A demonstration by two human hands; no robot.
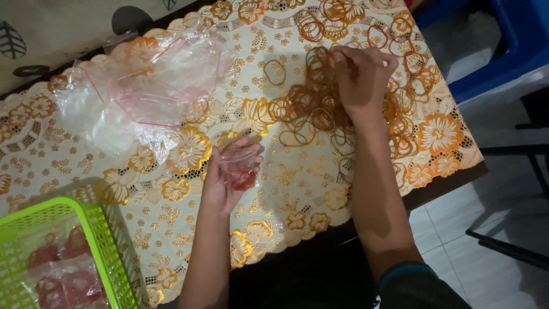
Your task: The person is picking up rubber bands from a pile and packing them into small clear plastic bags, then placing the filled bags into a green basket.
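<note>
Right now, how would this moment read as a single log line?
left hand: holds small clear bag | right hand: picking in rubber band pile | nearby: empty plastic bags, green basket

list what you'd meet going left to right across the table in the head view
green basket with filled packets → pile of clear plastic bags → left hand holding a small clear bag with red bands in it → heap of rubber bands → right hand picking at the heap

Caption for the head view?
Left hand holds a small clear bag while right hand picks from a rubber band pile.
</note>
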